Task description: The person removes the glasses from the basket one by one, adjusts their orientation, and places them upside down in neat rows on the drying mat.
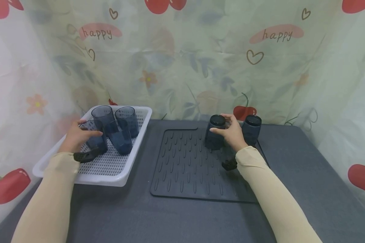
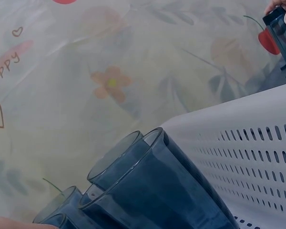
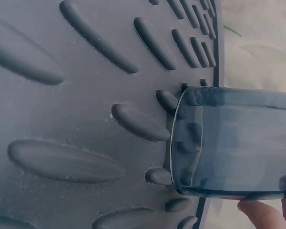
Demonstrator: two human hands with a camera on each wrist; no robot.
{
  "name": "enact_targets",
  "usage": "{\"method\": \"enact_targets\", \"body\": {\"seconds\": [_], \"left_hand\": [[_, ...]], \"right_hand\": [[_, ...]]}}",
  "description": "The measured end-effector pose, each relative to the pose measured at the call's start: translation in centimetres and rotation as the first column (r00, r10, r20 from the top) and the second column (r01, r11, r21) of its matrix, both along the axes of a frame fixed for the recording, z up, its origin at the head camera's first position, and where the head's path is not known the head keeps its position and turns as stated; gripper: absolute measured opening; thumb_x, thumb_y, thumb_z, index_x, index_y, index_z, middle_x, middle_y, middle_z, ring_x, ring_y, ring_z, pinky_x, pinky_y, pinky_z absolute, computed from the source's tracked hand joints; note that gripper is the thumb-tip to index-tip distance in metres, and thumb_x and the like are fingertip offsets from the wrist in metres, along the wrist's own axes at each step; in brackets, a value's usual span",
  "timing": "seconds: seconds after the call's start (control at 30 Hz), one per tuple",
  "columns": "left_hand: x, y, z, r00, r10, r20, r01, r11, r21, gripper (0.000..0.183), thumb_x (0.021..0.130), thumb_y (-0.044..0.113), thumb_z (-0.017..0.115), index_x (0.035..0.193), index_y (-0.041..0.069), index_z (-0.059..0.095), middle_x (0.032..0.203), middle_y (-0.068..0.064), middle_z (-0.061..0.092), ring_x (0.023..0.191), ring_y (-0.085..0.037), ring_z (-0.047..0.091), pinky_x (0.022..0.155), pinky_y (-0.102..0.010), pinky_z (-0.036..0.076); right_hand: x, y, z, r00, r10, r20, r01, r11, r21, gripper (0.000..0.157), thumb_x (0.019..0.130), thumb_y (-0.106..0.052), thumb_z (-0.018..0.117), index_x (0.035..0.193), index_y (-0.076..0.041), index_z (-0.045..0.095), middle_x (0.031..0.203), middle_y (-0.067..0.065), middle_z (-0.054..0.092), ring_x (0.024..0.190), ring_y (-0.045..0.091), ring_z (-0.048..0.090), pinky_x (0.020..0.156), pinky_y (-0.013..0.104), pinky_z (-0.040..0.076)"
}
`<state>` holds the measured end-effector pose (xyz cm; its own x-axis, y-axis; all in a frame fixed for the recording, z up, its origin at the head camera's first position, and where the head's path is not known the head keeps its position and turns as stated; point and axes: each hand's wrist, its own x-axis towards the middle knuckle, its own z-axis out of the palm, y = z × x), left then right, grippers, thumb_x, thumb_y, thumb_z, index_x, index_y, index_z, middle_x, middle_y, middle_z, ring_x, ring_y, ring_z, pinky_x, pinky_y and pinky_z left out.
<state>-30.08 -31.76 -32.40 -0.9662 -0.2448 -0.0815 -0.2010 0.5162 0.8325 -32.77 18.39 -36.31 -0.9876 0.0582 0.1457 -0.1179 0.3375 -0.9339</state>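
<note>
At the left, my left hand [image 1: 74, 136] grips a clear blue drinking glass [image 1: 95, 143] inside a white perforated basket [image 1: 139, 143]. Three more blue glasses [image 1: 127, 125] stand or lean close beside it, rims up; two of them fill the lower part of the left wrist view. My right hand [image 1: 234, 135] holds another blue glass [image 1: 214, 140] between thumb and fingers, upside down over the far part of a dark ridged drying mat [image 1: 185, 184]. In the right wrist view, the rim of this inverted glass [image 3: 238, 148] meets the mat's ridges. Just right of that hand is a second inverted glass [image 1: 252, 128].
A dark grey table [image 1: 133, 216] lies under the basket and mat. Behind and at both sides hangs a printed curtain [image 1: 182, 67] with cherries and flowers. Dark straps [image 1: 86, 156] circle both wrists.
</note>
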Motion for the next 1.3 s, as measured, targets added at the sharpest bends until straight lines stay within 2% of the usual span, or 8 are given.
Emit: {"method": "enact_targets", "body": {"seconds": [0.4,0.73,1.07,1.3], "left_hand": [[-0.5,0.5,0.6,1.0,0.0,0.005,0.0,1.0,-0.008,0.097,0.086,0.014,0.069,0.151,-0.004,0.0,0.155,-0.034,0.007,0.14,-0.051,0.02,0.113,-0.061,0.023],[-0.1,0.7,1.5,0.999,0.03,0.036,-0.026,0.993,-0.117,0.095,0.082,0.015,0.071,0.15,-0.007,0.009,0.153,-0.035,0.014,0.138,-0.05,0.023,0.112,-0.06,0.024],[1.3,0.0,1.7,0.997,-0.067,0.049,0.075,0.98,-0.184,0.096,0.08,0.022,0.075,0.146,-0.013,0.014,0.146,-0.04,0.021,0.13,-0.05,0.028,0.108,-0.061,0.029],[2.2,-0.3,1.9,0.994,-0.09,0.064,0.102,0.967,-0.234,0.098,0.079,0.03,0.076,0.143,-0.016,0.018,0.14,-0.041,0.028,0.122,-0.049,0.035,0.102,-0.062,0.035]], "right_hand": [[-0.2,0.5,0.1,1.0,-0.01,0.004,0.01,1.0,-0.003,0.076,0.081,-0.022,0.08,0.143,-0.016,0.037,0.151,0.01,0.038,0.14,0.03,0.037,0.108,0.049,0.04],[-0.3,0.4,0.2,1.0,0.001,0.022,-0.001,1.0,-0.001,0.076,0.081,-0.022,0.079,0.143,-0.017,0.036,0.152,0.01,0.036,0.14,0.031,0.037,0.107,0.051,0.04],[-0.2,0.4,0.6,0.999,0.029,0.034,-0.031,0.998,0.049,0.076,0.081,-0.019,0.079,0.142,-0.013,0.032,0.152,0.015,0.032,0.141,0.035,0.034,0.109,0.054,0.036],[-0.3,0.1,0.7,0.999,0.028,0.035,-0.03,0.998,0.061,0.077,0.081,-0.016,0.079,0.141,-0.012,0.031,0.148,0.016,0.034,0.138,0.036,0.036,0.107,0.055,0.037]]}}
